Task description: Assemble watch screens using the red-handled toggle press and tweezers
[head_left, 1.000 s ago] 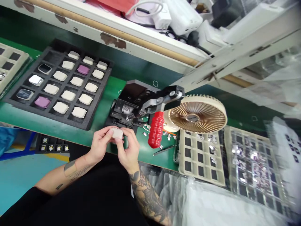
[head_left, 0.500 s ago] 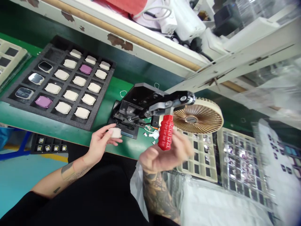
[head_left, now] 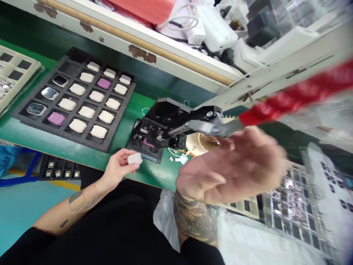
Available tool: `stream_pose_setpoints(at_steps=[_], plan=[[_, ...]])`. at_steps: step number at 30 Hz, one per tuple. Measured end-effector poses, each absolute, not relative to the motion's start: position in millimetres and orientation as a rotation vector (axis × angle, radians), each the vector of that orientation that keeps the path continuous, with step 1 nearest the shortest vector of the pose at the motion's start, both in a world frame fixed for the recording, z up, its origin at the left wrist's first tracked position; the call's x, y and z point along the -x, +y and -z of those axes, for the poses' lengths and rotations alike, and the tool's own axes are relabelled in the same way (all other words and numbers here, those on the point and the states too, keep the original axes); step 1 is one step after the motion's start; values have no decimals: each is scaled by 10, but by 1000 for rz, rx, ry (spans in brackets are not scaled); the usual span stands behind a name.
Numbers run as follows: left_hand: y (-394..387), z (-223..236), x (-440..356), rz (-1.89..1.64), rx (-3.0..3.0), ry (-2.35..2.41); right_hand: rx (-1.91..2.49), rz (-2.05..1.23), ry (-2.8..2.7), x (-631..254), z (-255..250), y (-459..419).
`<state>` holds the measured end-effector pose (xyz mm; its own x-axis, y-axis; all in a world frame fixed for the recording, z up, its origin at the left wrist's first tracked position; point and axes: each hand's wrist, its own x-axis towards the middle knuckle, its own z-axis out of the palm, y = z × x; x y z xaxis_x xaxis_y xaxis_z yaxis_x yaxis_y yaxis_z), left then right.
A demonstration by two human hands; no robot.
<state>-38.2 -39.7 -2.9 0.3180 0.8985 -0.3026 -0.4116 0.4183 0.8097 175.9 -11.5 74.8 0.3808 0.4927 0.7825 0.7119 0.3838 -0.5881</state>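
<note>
My left hand (head_left: 119, 166) pinches a cream rounded-square piece (head_left: 135, 158), shaped like a watch case, just in front of the black hand press (head_left: 168, 123). Under the press head part of a purple piece (head_left: 148, 142) shows. The red-gripped lever (head_left: 298, 94) of the press points up to the right and is smeared by motion. Just below it is my right hand (head_left: 231, 165), blurred, with fingers stretched out and not wrapped round the grip. Whether it touches the lever I cannot tell.
On the left a dark foam tray (head_left: 106, 141) holds cream and purple pieces and several watch-like cases. A cream fan (head_left: 196, 144) stands behind my right hand. Small scraps (head_left: 182, 159) lie right of the press. Compartment trays (head_left: 292, 206) sit at right; a shelf edge (head_left: 176, 59) runs above.
The lever has swung from pointing down towards me to up and right, and my right hand has moved right and opened off it. A purple piece now shows in the press.
</note>
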Motion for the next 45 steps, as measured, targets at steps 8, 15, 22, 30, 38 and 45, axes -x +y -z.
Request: stream_pose_setpoints(at_steps=[8,15,22,30,38,45], plan=[[-489,82,686,-921,-1502,901,1535,-138,-1709,-1503,193,-751],[-371,61,701,-928,-1616,777,1712,-227,-1861,-1571,372,-245],[-230,69,544,-930,-1954,1023,1497,-318,-1611,-1538,280,-717],[208,113,12,-664,-2396,1193,1567,-214,-1447,-1657,177,-1103],[86,-147,64,-496,-2365,1117,1544,-245,-1472,-1577,229,-1142],[-307,-346,205,-1002,-1640,937,1324,-200,-1675,-1428,190,-892]])
